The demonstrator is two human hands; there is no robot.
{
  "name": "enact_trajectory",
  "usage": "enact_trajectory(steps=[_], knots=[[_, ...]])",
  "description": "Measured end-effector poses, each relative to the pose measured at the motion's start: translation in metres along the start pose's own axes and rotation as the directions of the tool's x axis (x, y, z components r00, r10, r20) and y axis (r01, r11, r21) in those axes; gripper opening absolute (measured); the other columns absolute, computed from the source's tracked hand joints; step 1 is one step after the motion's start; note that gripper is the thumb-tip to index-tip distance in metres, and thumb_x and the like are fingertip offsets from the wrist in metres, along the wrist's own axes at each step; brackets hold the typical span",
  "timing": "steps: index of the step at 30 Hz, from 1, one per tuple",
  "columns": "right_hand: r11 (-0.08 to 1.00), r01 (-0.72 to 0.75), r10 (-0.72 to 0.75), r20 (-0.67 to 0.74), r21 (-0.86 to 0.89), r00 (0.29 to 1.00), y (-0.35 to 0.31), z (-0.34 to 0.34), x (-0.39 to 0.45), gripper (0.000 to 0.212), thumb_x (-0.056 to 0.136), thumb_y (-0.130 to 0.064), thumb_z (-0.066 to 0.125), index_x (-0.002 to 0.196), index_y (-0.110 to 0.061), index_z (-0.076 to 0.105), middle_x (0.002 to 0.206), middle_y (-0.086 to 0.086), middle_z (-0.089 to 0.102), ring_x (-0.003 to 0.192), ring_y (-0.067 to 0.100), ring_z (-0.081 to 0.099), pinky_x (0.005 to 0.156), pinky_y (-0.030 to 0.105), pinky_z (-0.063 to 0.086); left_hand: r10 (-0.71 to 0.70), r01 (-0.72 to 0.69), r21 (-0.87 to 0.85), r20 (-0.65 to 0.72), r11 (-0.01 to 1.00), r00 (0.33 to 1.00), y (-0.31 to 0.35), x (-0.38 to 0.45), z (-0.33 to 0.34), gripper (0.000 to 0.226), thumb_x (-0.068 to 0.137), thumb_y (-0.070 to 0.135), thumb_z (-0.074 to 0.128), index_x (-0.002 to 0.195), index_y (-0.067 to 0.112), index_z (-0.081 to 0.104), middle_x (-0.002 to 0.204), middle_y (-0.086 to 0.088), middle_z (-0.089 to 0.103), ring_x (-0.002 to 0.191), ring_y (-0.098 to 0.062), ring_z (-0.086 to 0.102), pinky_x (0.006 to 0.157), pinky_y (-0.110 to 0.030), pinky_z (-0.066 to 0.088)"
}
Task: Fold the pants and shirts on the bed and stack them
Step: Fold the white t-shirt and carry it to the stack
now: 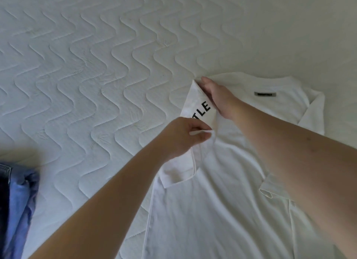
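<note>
Head view looks down on a white shirt [228, 181] lying flat on a bed [87, 75] with a wavy quilted cover. The shirt lies back side up, with a small dark label [265, 94] near the collar, beyond and to the right of the right hand's fingers.

The left hand [183, 137] pinches the left edge of the shirt, its fingers [201, 136] and thumb curled round a fold of the white cloth. Just beyond these fingers a flap of the shirt [199, 104] is lifted and turned over toward the middle of the garment; black letters reading "TLE" show on its turned face.

The right hand [218, 96] reaches across the shirt with fingers [204, 82] held nearly straight, pressed along the inner side of the raised flap near its top corner. Whether the thumb grips the cloth cannot be told, since the back of the hand hides it.

The right sleeve [313, 111] lies folded in over the body of the shirt, well to the right of both hands.

Far to the left of the left fingers, at the frame edge, sits a pile of blue clothing [17, 204] with a dark denim piece [3, 181] beside it, apart from the shirt.
</note>
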State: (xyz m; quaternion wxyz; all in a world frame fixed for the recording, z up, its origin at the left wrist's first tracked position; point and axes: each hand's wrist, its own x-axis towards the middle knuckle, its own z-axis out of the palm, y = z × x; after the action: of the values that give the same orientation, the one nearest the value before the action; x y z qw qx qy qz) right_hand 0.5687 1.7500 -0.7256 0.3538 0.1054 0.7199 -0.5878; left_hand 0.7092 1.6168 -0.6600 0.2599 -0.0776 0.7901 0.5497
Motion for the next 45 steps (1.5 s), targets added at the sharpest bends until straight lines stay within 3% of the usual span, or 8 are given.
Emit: enact_trajectory(steps=[10,19,23,27,31,34,39,45], knots=[[0.933,-0.321,0.309,-0.092,-0.165,0.946,0.026,-0.056,-0.057,0.025,0.09,-0.035,0.064,0.081,-0.012,0.067,0.069,0.004,0.069,0.056,0.017,0.065,0.051,0.024,0.053,0.069,-0.05,0.144,-0.131,0.988,0.989,0.02,0.03,0.07,0.015,0.092,0.028,0.062,0.104,0.026,0.072,0.089,0.011,0.069,0.086,-0.005,0.061,0.069,-0.008,0.041],[0.919,-0.393,0.39,-0.065,-0.031,0.918,0.045,-0.073,-0.077,0.023,0.088,-0.012,0.058,0.108,-0.004,0.065,0.094,0.014,0.066,0.081,0.025,0.066,0.075,0.038,0.058,0.054,-0.053,0.012,-0.113,0.999,0.992,0.012,0.047,0.062,0.013,0.097,0.029,0.056,0.1,0.03,0.068,0.092,0.013,0.074,0.082,0.0,0.069,0.08,-0.023,0.053],[0.935,-0.349,0.345,-0.06,-0.061,0.937,0.052,-0.068,-0.09,0.023,0.086,-0.031,0.07,0.094,-0.009,0.067,0.08,0.01,0.064,0.068,0.025,0.063,0.076,0.039,0.056,0.139,-0.069,0.304,-0.215,0.95,0.967,-0.005,0.07,0.032,0.022,0.098,0.017,0.052,0.109,0.031,0.065,0.104,0.01,0.066,0.079,-0.001,0.063,0.074,-0.01,0.045],[0.92,-0.278,0.262,-0.093,-0.276,0.96,0.069,-0.071,-0.111,0.026,0.083,-0.04,0.073,0.084,-0.017,0.062,0.068,-0.001,0.054,0.06,0.014,0.055,0.066,0.027,0.049,0.161,-0.039,0.599,-0.152,0.8,0.975,-0.012,0.109,0.007,0.04,0.099,0.01,0.046,0.136,0.023,0.05,0.126,-0.005,0.045,0.091,-0.021,0.058,0.083,-0.033,0.047],[0.899,-0.299,0.279,-0.109,-0.32,0.954,0.088,-0.069,-0.132,0.025,0.087,-0.032,0.068,0.109,-0.028,0.058,0.088,-0.001,0.059,0.07,0.013,0.056,0.058,0.021,0.041,0.053,0.033,0.763,-0.088,0.646,0.995,-0.004,0.144,-0.018,0.045,0.101,0.019,0.044,0.144,0.031,0.035,0.108,-0.011,0.048,0.092,-0.034,0.058,0.082,-0.05,0.051],[0.915,-0.27,0.223,-0.181,-0.301,0.958,0.098,-0.067,-0.14,0.009,0.091,-0.026,0.058,0.082,-0.025,0.058,0.071,-0.001,0.057,0.057,0.012,0.05,0.049,0.021,0.035,0.072,-0.01,0.797,-0.043,0.604,0.996,0.001,0.162,-0.037,0.042,0.1,0.009,0.039,0.135,0.032,0.043,0.1,-0.005,0.056,0.088,-0.027,0.059,0.077,-0.046,0.052],[0.98,-0.182,0.194,-0.162,0.083,0.968,0.104,-0.072,-0.15,0.009,0.093,-0.019,0.059,0.097,-0.019,0.067,0.098,0.008,0.072,0.087,0.025,0.07,0.073,0.031,0.058,-0.004,0.004,0.794,-0.001,0.608,1.0,0.012,0.186,-0.057,0.02,0.101,0.017,0.043,0.113,0.029,0.054,0.082,0.01,0.064,0.078,-0.014,0.062,0.077,-0.035,0.052],[0.962,-0.157,0.186,-0.115,0.224,0.976,0.109,-0.081,-0.155,0.011,0.096,-0.021,0.059,0.101,-0.015,0.068,0.084,0.006,0.076,0.069,0.021,0.07,0.071,0.034,0.061,0.029,-0.08,0.87,0.075,0.487,0.997,0.03,0.203,-0.062,0.005,0.096,0.027,0.059,0.098,0.029,0.063,0.075,0.018,0.068,0.077,-0.007,0.061,0.073,-0.028,0.045]])
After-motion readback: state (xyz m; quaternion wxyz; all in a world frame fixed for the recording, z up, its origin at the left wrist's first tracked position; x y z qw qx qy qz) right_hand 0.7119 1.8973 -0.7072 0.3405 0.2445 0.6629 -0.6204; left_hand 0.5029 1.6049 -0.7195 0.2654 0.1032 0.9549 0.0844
